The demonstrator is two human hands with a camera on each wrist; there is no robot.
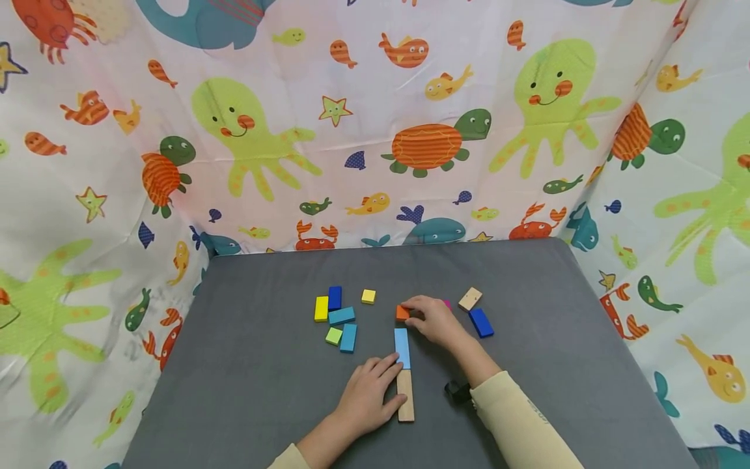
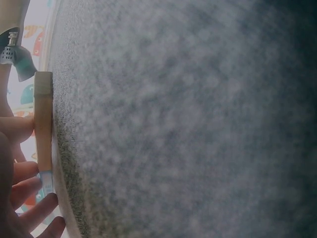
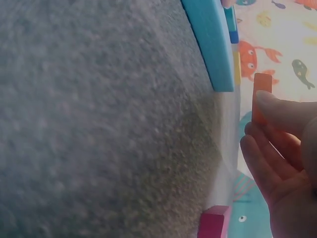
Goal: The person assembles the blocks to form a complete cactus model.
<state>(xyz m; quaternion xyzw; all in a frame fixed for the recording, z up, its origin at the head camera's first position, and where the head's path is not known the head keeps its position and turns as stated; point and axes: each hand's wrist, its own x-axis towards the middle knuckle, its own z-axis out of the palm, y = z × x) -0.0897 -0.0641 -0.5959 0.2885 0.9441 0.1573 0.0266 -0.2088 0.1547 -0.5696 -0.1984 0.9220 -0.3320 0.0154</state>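
Well, the left hand [image 1: 368, 394] is resting, unclenched, on the wooden block [image 1: 405, 383] and light blue block [image 1: 401, 343], seemingly bracing them; just beyond, the right hand [image 1: 435, 320] is pinching the orange block [image 1: 402, 313], which wants aligning squarely.

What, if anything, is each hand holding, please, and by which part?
The right hand pinches the orange block by the end nearest that hand. The left hand only touches the light blue block and plain wooden block.

Grey tabletop [image 1: 246, 378] with small blocks [image 1: 342, 316].
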